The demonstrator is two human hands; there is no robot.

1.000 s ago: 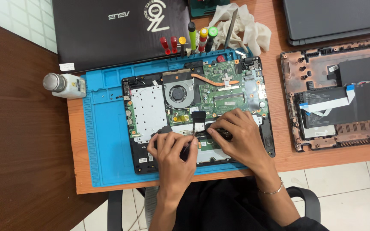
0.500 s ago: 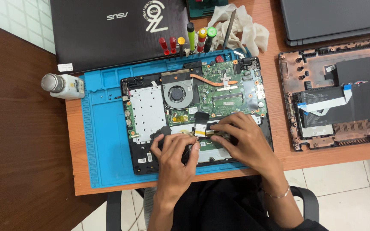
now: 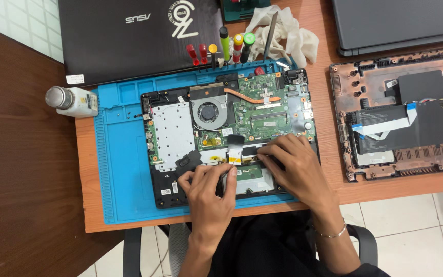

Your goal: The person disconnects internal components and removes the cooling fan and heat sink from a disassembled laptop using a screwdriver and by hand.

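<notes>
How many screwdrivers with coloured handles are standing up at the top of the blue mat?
6 screwdrivers stand in a row at the blue mat's top edge: two red, one yellow, one dark green, one yellow-and-red, one bright green. More may hide behind.

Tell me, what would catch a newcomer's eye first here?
First, the opened black laptop with its green circuit board and round fan, lying on a bright blue rubber work mat at the middle of the wooden table. The left hand and right hand rest on its lower edge, near a short flat ribbon cable. A row of colourful screwdrivers stands behind the mat.
</notes>
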